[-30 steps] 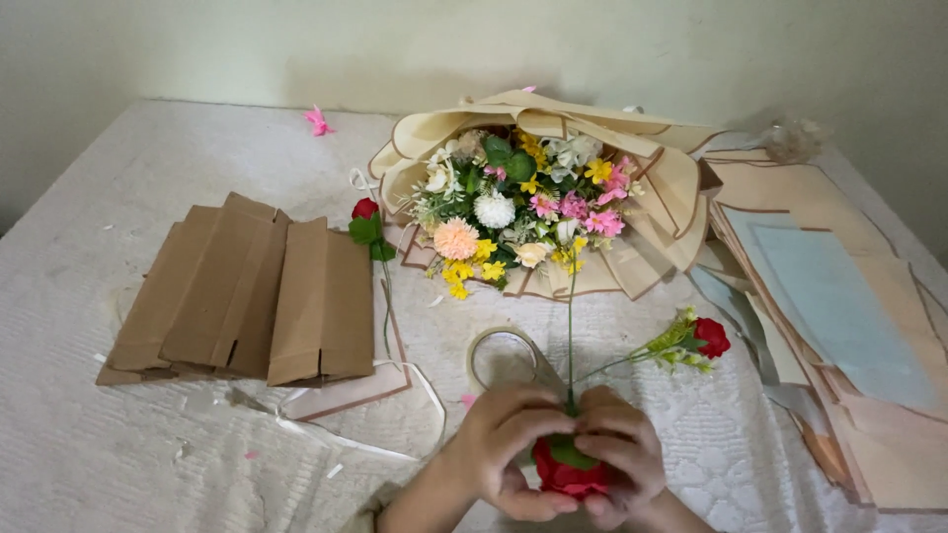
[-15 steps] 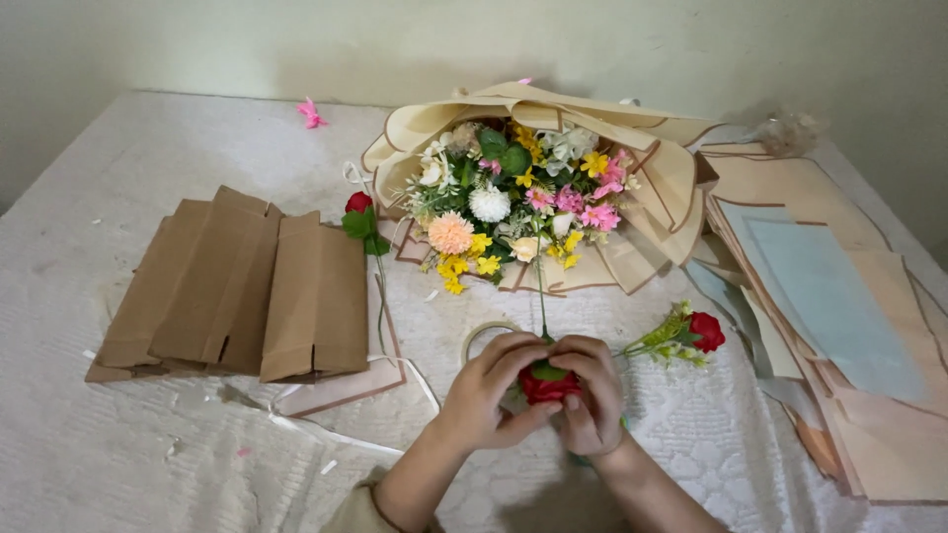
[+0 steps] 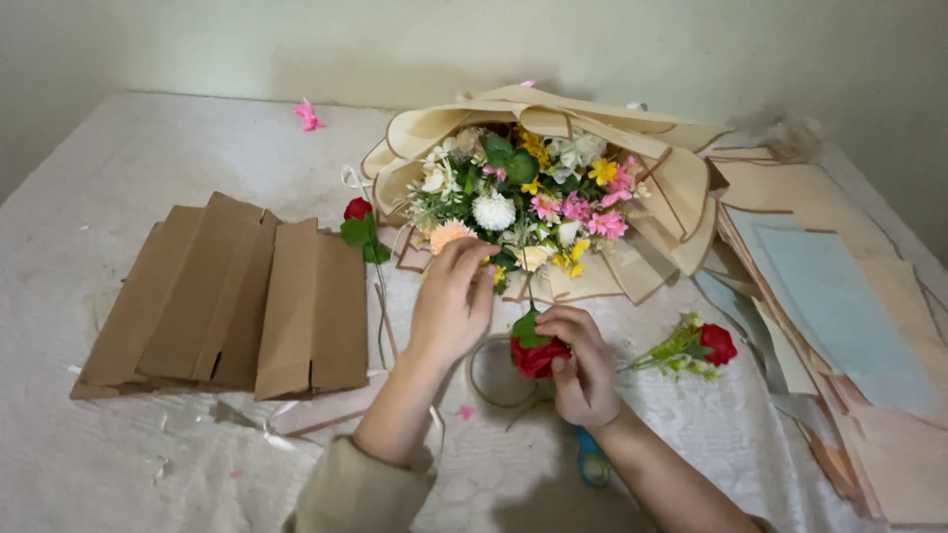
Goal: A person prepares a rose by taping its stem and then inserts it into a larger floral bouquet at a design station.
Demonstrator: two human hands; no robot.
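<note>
My right hand (image 3: 583,370) holds a red artificial rose (image 3: 538,355) by its head, the thin stem running up toward the bouquet (image 3: 523,202). The bouquet is a mix of white, pink, yellow and peach flowers wrapped in cream paper (image 3: 592,123), lying on the white cloth. My left hand (image 3: 452,301) reaches forward with fingers bent, its fingertips at the lower edge of the bouquet near a peach flower (image 3: 449,235). I cannot see anything gripped in it.
Folded brown cardboard pieces (image 3: 232,301) lie at the left. A second red rose (image 3: 357,225) lies beside them, a third (image 3: 713,343) with greenery at the right. A tape ring (image 3: 492,373) sits between my hands. Sheets of wrapping paper (image 3: 839,316) are stacked at the right edge.
Both hands moved away from me toward the bouquet with the red rose. My left hand let go of the rose and reached up to the bouquet's lower edge.
</note>
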